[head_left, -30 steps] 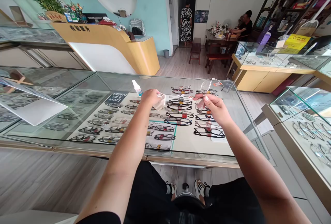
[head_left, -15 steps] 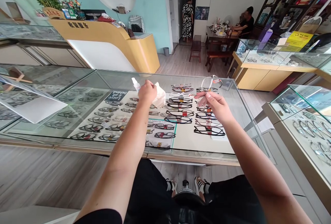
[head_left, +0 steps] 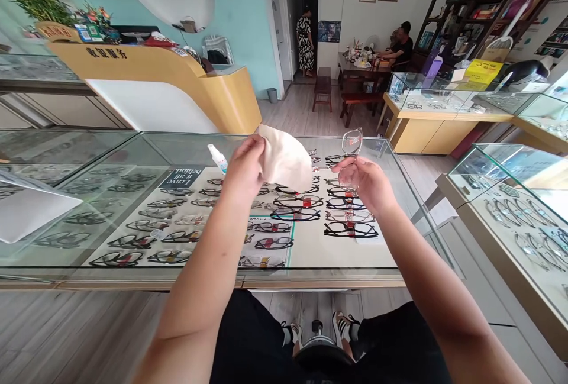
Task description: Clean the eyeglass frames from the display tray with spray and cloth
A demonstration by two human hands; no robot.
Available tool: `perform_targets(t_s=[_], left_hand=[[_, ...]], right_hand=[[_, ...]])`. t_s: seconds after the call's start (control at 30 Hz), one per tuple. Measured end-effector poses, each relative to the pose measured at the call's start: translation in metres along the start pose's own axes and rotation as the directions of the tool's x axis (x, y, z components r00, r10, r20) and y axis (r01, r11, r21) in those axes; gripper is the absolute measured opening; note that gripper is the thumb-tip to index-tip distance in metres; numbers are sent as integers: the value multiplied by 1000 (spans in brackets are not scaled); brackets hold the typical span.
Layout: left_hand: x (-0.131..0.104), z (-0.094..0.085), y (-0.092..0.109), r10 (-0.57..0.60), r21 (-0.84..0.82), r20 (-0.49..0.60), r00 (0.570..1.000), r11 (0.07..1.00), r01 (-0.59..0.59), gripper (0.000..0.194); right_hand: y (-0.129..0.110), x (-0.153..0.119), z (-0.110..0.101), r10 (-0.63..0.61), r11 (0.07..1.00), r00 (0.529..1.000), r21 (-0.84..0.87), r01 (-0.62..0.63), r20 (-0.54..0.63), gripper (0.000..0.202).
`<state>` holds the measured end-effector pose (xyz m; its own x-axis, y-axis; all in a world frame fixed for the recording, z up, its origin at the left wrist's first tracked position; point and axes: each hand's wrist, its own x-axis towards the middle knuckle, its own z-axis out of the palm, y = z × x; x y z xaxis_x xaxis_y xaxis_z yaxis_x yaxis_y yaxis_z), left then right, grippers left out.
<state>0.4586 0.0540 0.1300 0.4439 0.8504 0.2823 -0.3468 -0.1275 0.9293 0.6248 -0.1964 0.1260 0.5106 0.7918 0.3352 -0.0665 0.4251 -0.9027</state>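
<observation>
My left hand [head_left: 246, 165] pinches a pale cloth [head_left: 286, 159] by its left edge, and the cloth hangs spread out above the glass display case [head_left: 213, 276]. In my right hand [head_left: 366, 180], thumb and fingers grip a pair of clear-framed glasses [head_left: 352, 142], turned so that one lens points up and the other lies by the fingers. The cloth and the glasses are apart. A small white spray bottle [head_left: 217, 158] stands on the glass just left of my left hand. Rows of glasses [head_left: 350, 229] lie inside the case under both hands.
A white panel [head_left: 33, 206] lies at the left on the case. More display cases [head_left: 510, 206] stand at the right. Beyond are a yellow counter [head_left: 235, 97], a person in a patterned dress [head_left: 305, 44] by a doorway and a seated person [head_left: 402, 47] at a table.
The cloth, bunched near the glass before, is now lifted and opened out in my left hand. In my right hand the glasses have turned. The view has shifted slightly.
</observation>
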Motion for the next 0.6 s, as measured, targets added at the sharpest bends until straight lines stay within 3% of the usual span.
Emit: perform_targets(t_s=[0.13,0.27,0.6], left_hand=[[-37,31,4,-129,-75,146,981,987,141,42],[-59,46,7,-214,-65,285,934,968,241,44],[-64,49,-1,-126,-66,353,927,985,159,56]], right_hand=[[0,0,2,10,1000,999,-8,-10,-35,33],[5,0,0,-29,998,997,-49,26,-70,28],[24,-4,4,92,984,989,-163,-73,114,37]])
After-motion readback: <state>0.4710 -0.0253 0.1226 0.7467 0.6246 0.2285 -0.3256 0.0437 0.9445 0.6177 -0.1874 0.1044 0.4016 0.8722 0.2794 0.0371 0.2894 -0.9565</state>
